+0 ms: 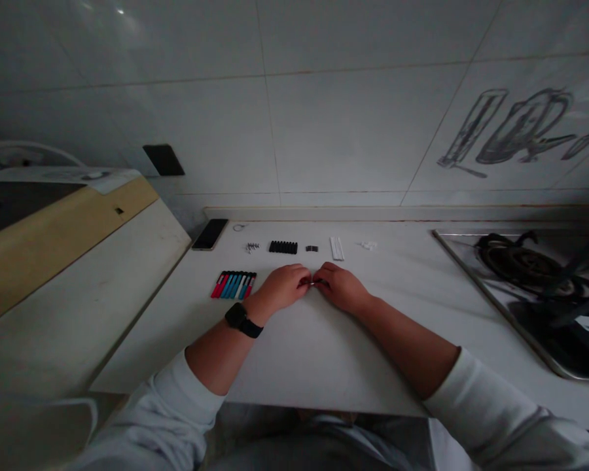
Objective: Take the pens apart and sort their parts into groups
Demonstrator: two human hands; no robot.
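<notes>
My left hand [288,285] and my right hand [342,288] meet over the middle of the counter, fingers pinched. Between their fingertips is a thin small part [313,283], light in the middle and dark toward the right; its kind is mostly hidden by the fingers. A row of red, blue and white pen barrels [233,285] lies beside my left hand. Beyond the hands are small silvery metal pieces [252,248], a row of black cylindrical parts [283,247], short dark pieces [312,248], thin white sticks [336,248] and small whitish pieces [368,245].
At the back left of the white counter [304,353] lie a black phone [211,234] and a small ring-like item [239,227]. A gas stove [525,281] borders the right side. A pale board-like panel [103,268] stands at the left; a tiled wall [343,131] rises behind.
</notes>
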